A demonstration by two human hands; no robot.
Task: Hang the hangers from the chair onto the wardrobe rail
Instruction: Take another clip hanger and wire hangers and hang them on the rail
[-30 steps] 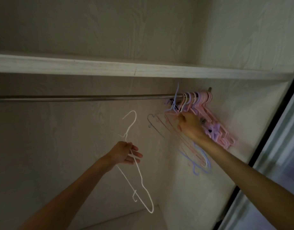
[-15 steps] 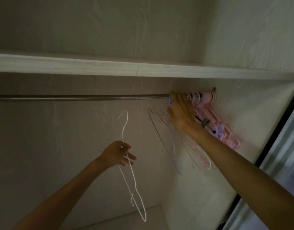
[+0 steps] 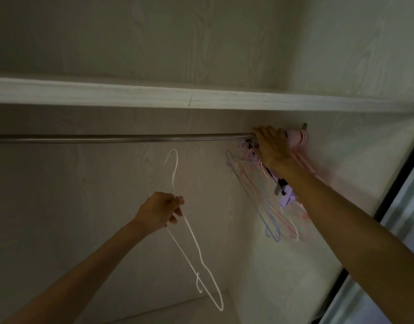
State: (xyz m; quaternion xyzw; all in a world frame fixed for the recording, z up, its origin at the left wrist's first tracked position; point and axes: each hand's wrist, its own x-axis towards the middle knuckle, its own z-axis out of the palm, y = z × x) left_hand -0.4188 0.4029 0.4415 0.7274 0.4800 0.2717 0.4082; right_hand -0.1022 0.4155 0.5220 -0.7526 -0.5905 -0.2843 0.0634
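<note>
My left hand (image 3: 160, 212) pinches a thin white wire hanger (image 3: 194, 239) just below its neck. Its hook points up and stops short of the steel wardrobe rail (image 3: 131, 137). My right hand (image 3: 272, 148) is up at the right end of the rail, fingers curled over the rail and over the hooks of a bunch of blue and pink wire hangers (image 3: 269, 206) that dangle below it. Pink plastic hangers (image 3: 297, 136) are packed against the rail's far right end, partly hidden by my hand. A lilac clip hanger (image 3: 286, 198) hangs among them.
A pale wooden shelf (image 3: 154, 94) runs just above the rail. The long left part of the rail carries no hangers. The wardrobe's side wall stands right behind the hanger bunch, with a dark door frame (image 3: 398, 174) to its right. A ledge (image 3: 178, 309) lies below.
My right hand rose from the hanger bodies to the rail and slid right along it, taking the hooks with it. My left hand shifted slightly right and the white hanger swung more upright.
</note>
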